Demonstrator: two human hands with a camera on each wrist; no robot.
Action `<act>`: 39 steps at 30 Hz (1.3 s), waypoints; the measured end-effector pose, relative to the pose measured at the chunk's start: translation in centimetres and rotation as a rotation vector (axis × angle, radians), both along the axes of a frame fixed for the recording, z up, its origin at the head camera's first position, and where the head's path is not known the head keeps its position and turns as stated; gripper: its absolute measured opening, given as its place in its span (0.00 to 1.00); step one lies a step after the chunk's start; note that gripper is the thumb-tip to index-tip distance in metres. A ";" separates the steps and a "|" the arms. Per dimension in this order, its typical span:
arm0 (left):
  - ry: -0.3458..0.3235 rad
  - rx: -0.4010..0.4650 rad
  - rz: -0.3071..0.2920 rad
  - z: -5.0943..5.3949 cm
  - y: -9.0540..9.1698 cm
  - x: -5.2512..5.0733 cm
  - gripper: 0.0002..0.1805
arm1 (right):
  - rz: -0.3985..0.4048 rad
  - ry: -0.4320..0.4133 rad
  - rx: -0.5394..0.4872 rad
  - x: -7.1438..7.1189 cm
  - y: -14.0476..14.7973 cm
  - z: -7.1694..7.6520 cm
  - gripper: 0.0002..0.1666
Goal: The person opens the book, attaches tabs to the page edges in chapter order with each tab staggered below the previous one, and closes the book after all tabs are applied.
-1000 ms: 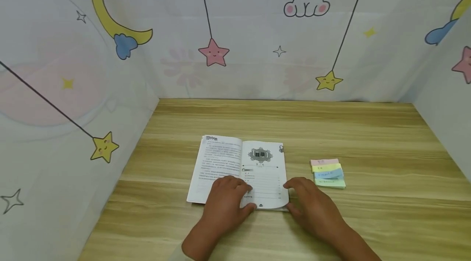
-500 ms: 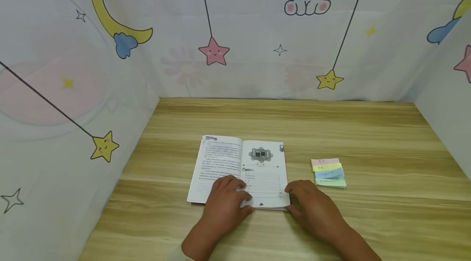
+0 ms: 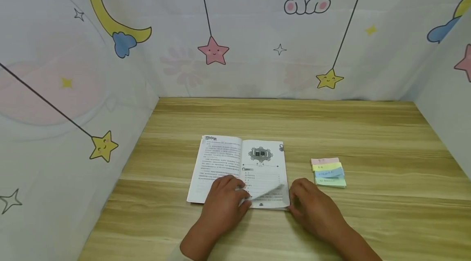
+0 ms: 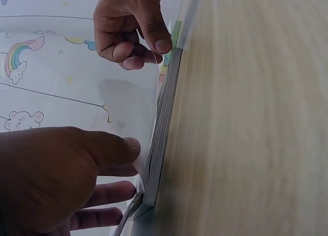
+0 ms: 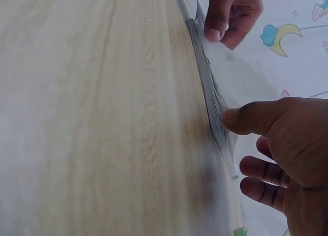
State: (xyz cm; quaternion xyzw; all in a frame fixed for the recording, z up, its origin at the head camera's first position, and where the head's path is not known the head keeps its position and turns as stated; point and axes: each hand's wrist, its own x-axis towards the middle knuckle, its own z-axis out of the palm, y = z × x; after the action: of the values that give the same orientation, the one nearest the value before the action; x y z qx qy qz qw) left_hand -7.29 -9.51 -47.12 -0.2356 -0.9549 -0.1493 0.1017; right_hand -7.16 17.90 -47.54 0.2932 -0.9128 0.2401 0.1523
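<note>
An open paperback book [image 3: 224,150] lies on the wooden table, with printed text on both pages. My left hand [image 3: 225,201] rests over its lower middle; thumb and index finger pinch the bottom of the right-hand page [image 3: 263,191], whose lower part is curled up, showing text beneath. At the book's lower right corner is my right hand [image 3: 312,203]. Its thumb [image 5: 246,118] touches the page edges in the right wrist view, while the other fingers stay loosely bent and apart from the paper. Sticky notes [image 3: 327,173] in pink, yellow, blue and green lie right of the book.
White cloth walls [image 3: 250,77] printed with stars, moons and a bear enclose the table [image 3: 386,150] at the back and on both sides. Bare wood surrounds the book and the notes.
The lower part of the right-hand page, flat half a second ago, has curled up toward my left hand. My right index finger has come away from the page's right edge.
</note>
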 end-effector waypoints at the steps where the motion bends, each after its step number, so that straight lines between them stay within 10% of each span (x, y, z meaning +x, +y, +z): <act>1: 0.006 0.007 0.006 0.0 0.0 0.0 0.10 | 0.002 0.002 0.012 0.0 0.0 -0.1 0.25; 16: 0.027 0.132 0.210 0.6 0.1 -0.3 0.47 | 0.059 0.002 0.093 0.1 -0.3 -0.2 0.13; 22: 0.187 0.191 0.272 0.3 -0.2 -0.6 0.54 | 0.067 0.004 0.118 0.2 -0.3 -0.4 0.13; 27: 0.249 0.142 0.272 0.1 -0.5 -0.6 0.49 | 0.075 0.000 0.123 0.2 -0.2 -0.4 0.12; 39: 0.015 -0.037 0.360 0.9 -0.3 -0.1 0.21 | 0.081 -0.036 0.132 0.3 -0.4 -0.2 0.10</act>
State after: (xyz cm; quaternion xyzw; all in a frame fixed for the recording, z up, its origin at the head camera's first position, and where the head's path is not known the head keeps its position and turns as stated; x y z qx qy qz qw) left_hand -7.37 -9.85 -46.23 -0.0640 -0.9834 -0.1094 0.1295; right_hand -6.84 17.51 -47.73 0.3348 -0.9167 0.1904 0.1064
